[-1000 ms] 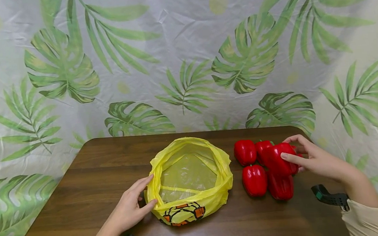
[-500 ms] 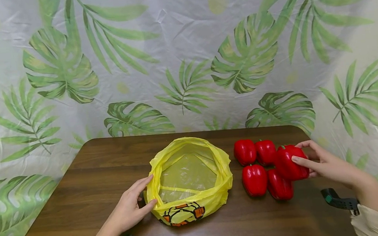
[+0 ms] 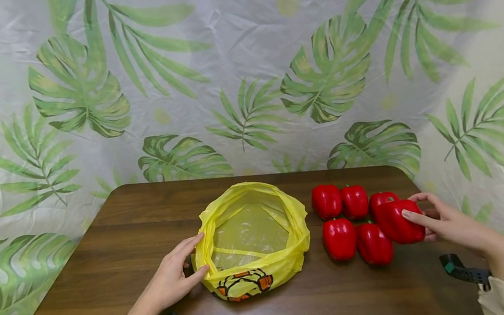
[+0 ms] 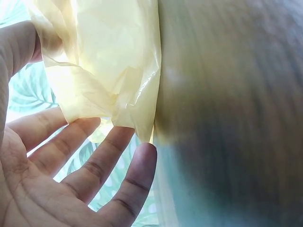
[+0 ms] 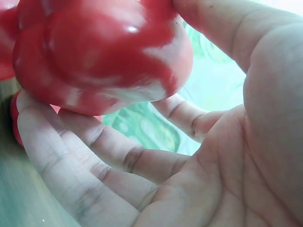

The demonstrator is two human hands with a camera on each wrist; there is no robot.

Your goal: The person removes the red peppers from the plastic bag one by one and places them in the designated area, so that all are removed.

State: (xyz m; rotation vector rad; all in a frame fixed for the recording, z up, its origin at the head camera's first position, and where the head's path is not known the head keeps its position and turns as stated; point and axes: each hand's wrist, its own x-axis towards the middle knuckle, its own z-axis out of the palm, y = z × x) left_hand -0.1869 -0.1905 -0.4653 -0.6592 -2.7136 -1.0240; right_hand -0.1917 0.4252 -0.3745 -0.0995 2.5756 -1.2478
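Observation:
A yellow plastic bag [image 3: 255, 277] stands with its mouth wide on the table in the head view. At its left side, my left hand [image 3: 171, 279] touches the rim with thumb and fingers spread. In the left wrist view the fingers [image 4: 102, 163] lie nearly straight, their tips at the edge of the bag [image 4: 109, 61]. Over on the right, my right hand [image 3: 442, 221] grips a glossy red bell pepper [image 3: 401, 222] between thumb and fingers. The right wrist view shows the lobed end of this bell pepper [image 5: 104, 56] close up, fingers beneath it.
Several more red bell peppers [image 3: 339, 240] stand grouped between the bag and my right hand; the held one partly covers another bell pepper [image 3: 380, 200]. The dark wooden table [image 3: 120, 249] ends at a leaf-print cloth [image 3: 244, 68] behind.
My right hand has moved right and slightly down with the held bell pepper, uncovering bell peppers behind it. The left hand and the bag have stayed in place.

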